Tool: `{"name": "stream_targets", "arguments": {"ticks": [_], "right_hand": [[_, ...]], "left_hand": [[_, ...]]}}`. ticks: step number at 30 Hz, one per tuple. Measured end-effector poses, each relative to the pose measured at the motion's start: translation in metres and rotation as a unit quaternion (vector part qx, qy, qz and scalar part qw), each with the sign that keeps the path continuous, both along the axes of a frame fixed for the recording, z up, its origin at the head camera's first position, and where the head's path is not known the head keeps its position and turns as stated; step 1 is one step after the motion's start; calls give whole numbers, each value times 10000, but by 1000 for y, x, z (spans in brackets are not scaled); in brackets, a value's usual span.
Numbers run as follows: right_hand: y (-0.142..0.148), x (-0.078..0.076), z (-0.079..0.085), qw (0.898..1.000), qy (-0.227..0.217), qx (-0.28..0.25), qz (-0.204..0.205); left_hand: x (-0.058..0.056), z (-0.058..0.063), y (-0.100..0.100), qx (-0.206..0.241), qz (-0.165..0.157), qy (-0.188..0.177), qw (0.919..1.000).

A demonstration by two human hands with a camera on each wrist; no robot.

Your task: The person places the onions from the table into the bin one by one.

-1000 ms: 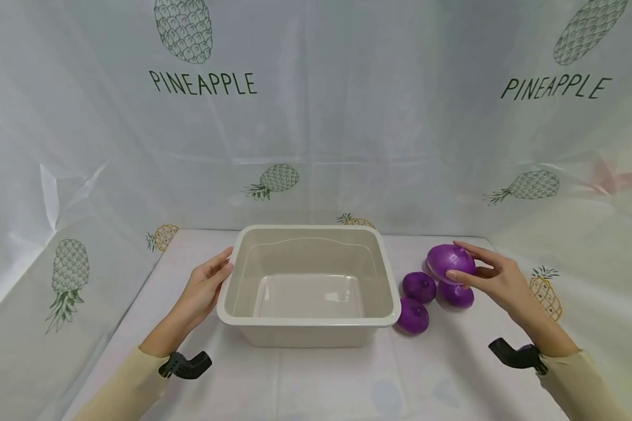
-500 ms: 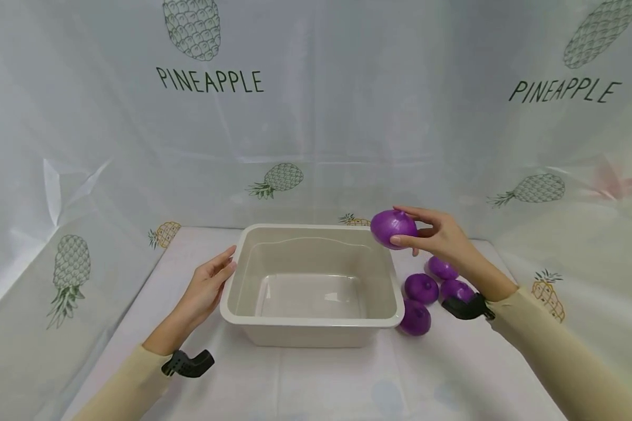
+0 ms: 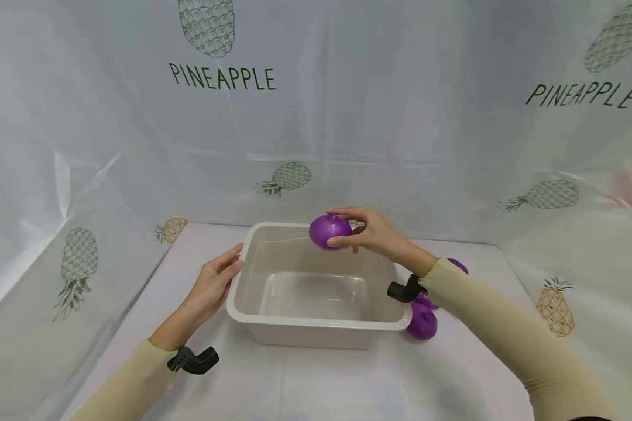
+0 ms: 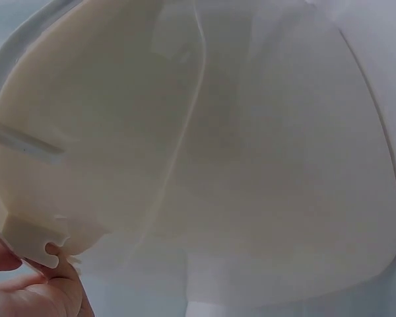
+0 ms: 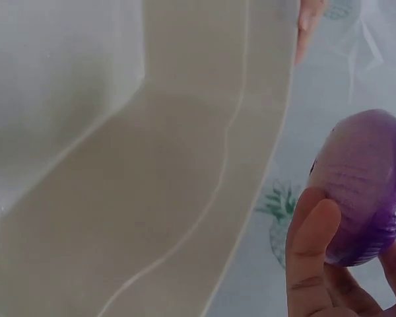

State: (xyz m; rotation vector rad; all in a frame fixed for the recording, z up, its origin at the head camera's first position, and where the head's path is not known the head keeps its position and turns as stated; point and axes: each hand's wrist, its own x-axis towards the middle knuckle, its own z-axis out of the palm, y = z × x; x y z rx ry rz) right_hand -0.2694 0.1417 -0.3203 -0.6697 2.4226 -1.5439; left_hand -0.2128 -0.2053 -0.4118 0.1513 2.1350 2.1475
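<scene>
A purple onion (image 3: 327,231) is in my right hand (image 3: 371,234), pinched between the thumb and fingers above the back part of a beige plastic basin (image 3: 316,323). In the right wrist view the onion (image 5: 366,185) shows its glossy, streaked skin beside the basin's rim. My left hand (image 3: 213,286) holds the basin at its left rim; in the left wrist view its fingers (image 4: 53,290) are at the rim's edge. The inside of the basin shows only its bare floor and walls. Several more purple onions (image 3: 422,321) lie on the table right of the basin, partly hidden by my right forearm.
The table (image 3: 337,386) has a pale cloth. A whitish sheet (image 3: 379,117) printed with pineapples hangs behind and at both sides. A black wrist mount (image 3: 408,288) on my right arm overlaps the basin's right rim in the head view.
My right hand has lifted the onion from the group on the right and carried it left over the basin. The left hand stays at the rim; the whole view has shifted slightly.
</scene>
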Motion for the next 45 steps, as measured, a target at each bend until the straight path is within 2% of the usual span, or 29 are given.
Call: {"name": "stream_targets", "arguments": {"ticks": [6, 11, 16, 23, 30, 36, 40, 45], "right_hand": [[-28, -13, -18, 9950, -304, 55, 947], [-49, -16, -34, 9830, -460, 380, 1738], [-69, -20, -51, 9715, -395, 676, 2236], [-88, -24, -77, 9606, -316, 876, 2620], [-101, -19, -103, 9383, -410, 1240, 3203], [-110, -18, -118, 9320, -314, 1317, 3362], [-115, -19, -125, 9287, -501, 1232, 3460], [-121, -19, -136, 9176, -824, 1191, 3701]], "left_hand": [[-2, 0, 1, 80, -24, 32, 10000], [-3, -1, 2, 93, -35, 38, 9999], [-5, -2, 5, 111, 14, 13, 9999], [-6, -2, 8, 95, 32, 25, 9999], [-6, -4, 6, 63, 89, 40, 9999], [-5, -5, 6, 30, 157, 12, 9999], [-5, -5, 5, 33, 219, 10, 9998], [-4, -5, 3, 72, 197, 28, 9998]]}}
